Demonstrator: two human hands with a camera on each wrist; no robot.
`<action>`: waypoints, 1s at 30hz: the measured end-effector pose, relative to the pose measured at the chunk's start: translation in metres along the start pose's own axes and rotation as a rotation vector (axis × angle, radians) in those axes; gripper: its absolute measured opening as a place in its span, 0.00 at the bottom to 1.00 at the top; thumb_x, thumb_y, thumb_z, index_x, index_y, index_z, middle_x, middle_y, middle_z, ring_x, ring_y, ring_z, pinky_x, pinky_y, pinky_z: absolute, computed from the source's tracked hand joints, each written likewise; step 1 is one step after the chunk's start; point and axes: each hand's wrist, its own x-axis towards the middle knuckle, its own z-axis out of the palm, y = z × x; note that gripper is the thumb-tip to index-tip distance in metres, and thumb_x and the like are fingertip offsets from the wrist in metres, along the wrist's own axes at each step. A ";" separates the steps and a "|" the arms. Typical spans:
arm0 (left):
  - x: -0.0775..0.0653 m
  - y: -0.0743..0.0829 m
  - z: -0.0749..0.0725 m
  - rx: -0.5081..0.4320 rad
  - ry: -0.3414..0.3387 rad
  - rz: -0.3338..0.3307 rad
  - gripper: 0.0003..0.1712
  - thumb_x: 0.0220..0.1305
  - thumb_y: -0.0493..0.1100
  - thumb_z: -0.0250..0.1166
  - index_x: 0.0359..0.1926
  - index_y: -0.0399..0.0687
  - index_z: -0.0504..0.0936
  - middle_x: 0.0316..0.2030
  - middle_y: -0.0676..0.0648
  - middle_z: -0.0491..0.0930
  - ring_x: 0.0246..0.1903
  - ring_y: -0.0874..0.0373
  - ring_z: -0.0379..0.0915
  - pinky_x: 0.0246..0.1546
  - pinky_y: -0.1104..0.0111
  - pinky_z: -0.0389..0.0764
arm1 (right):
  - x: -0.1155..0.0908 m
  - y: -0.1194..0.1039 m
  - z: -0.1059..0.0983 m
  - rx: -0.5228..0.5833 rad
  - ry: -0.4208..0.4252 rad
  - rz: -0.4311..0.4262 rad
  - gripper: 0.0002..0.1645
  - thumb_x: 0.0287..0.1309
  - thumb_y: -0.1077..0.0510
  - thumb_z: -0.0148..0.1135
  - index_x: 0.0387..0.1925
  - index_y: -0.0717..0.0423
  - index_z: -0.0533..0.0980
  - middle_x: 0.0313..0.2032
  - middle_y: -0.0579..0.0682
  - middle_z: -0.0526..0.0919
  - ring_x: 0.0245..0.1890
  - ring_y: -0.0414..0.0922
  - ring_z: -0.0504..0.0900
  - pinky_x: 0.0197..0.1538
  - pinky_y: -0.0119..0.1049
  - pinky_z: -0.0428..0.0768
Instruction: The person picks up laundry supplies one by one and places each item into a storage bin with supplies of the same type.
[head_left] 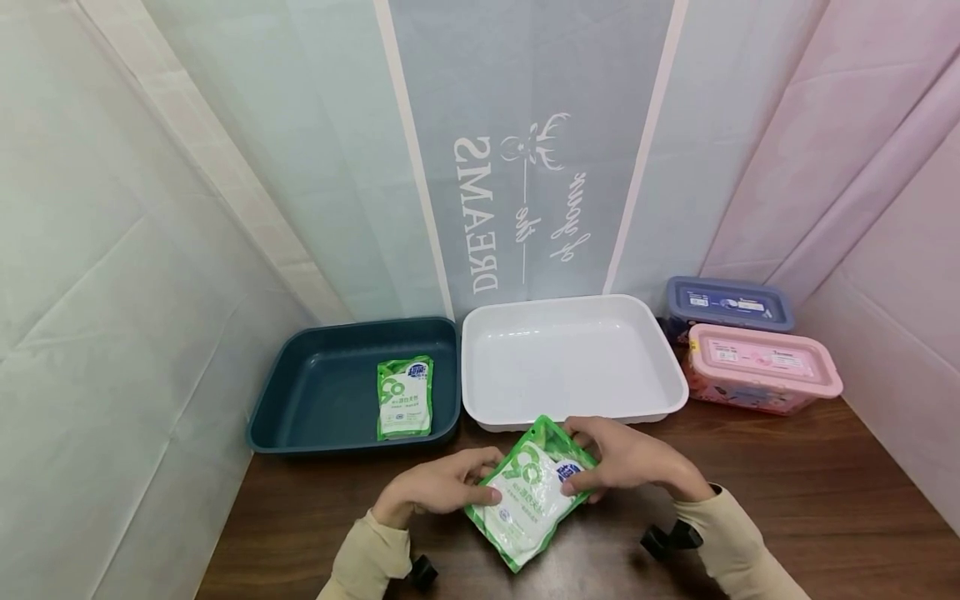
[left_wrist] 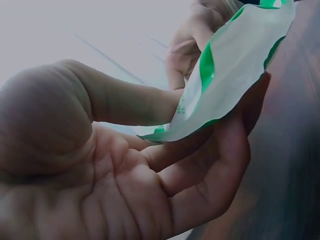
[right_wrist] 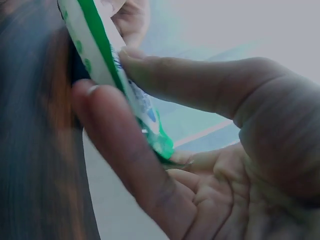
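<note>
Both hands hold a green and white packet point(head_left: 528, 492) above the front of the table, tilted with its printed face up. The left hand point(head_left: 442, 483) pinches its left edge, thumb on top and fingers underneath, as the left wrist view shows of the packet point(left_wrist: 240, 60). On the opposite edge, the right hand point(head_left: 630, 458) grips it, with the thumb on the printed face of the packet point(right_wrist: 107, 55) in the right wrist view. A second, similar packet point(head_left: 405, 398) lies in the right part of the dark teal tray point(head_left: 322, 392).
Beside the teal tray stands a white tray point(head_left: 573, 358), just beyond the hands. To its right are a pink lidded box point(head_left: 765, 367) and, behind that, a blue lidded box point(head_left: 727, 304). Printed curtains point(head_left: 525, 167) hang behind the brown wooden table point(head_left: 315, 517).
</note>
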 end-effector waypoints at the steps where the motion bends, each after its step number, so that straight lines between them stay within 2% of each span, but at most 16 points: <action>1: -0.001 0.001 -0.001 -0.006 0.011 0.005 0.17 0.78 0.33 0.60 0.63 0.32 0.71 0.43 0.45 0.87 0.38 0.66 0.81 0.42 0.75 0.80 | 0.000 -0.001 -0.001 0.012 0.001 -0.015 0.31 0.61 0.59 0.80 0.58 0.65 0.72 0.43 0.57 0.88 0.32 0.49 0.90 0.34 0.57 0.89; 7: -0.008 0.006 -0.005 -0.076 0.057 0.031 0.21 0.79 0.32 0.57 0.68 0.31 0.68 0.54 0.33 0.86 0.44 0.61 0.87 0.47 0.71 0.86 | 0.004 -0.002 -0.003 0.100 0.047 -0.091 0.29 0.66 0.62 0.75 0.57 0.70 0.68 0.47 0.62 0.89 0.34 0.51 0.92 0.39 0.61 0.88; 11: -0.013 0.007 -0.008 -0.113 0.086 0.044 0.24 0.80 0.32 0.56 0.71 0.30 0.65 0.60 0.31 0.83 0.49 0.57 0.87 0.49 0.67 0.88 | 0.009 0.000 -0.003 0.144 0.089 -0.103 0.29 0.69 0.61 0.72 0.61 0.70 0.68 0.49 0.64 0.89 0.36 0.56 0.92 0.42 0.61 0.89; 15: -0.017 0.009 -0.010 -0.140 0.120 0.062 0.26 0.81 0.33 0.56 0.73 0.30 0.63 0.62 0.30 0.81 0.52 0.54 0.87 0.51 0.65 0.88 | 0.014 0.002 0.000 0.213 0.130 -0.143 0.28 0.71 0.62 0.70 0.62 0.72 0.68 0.50 0.65 0.88 0.40 0.53 0.92 0.45 0.61 0.88; 19: -0.023 0.013 -0.013 -0.148 0.155 0.084 0.25 0.82 0.34 0.55 0.73 0.30 0.62 0.63 0.29 0.80 0.52 0.56 0.86 0.51 0.66 0.87 | 0.020 0.001 0.007 0.323 0.167 -0.201 0.27 0.73 0.64 0.66 0.63 0.76 0.67 0.49 0.63 0.88 0.44 0.50 0.92 0.48 0.61 0.88; 23: -0.028 0.017 -0.015 -0.138 0.203 0.106 0.21 0.82 0.34 0.55 0.68 0.29 0.63 0.60 0.30 0.81 0.50 0.58 0.86 0.49 0.68 0.86 | 0.026 -0.002 0.017 0.430 0.179 -0.213 0.31 0.74 0.64 0.64 0.69 0.76 0.65 0.53 0.60 0.88 0.49 0.50 0.91 0.53 0.60 0.87; 30: -0.025 0.018 -0.016 -0.165 0.255 0.135 0.20 0.84 0.36 0.54 0.68 0.31 0.64 0.57 0.31 0.82 0.49 0.55 0.87 0.48 0.66 0.88 | 0.032 -0.007 0.033 0.479 0.194 -0.178 0.39 0.73 0.62 0.66 0.75 0.74 0.61 0.59 0.63 0.85 0.52 0.50 0.90 0.55 0.53 0.89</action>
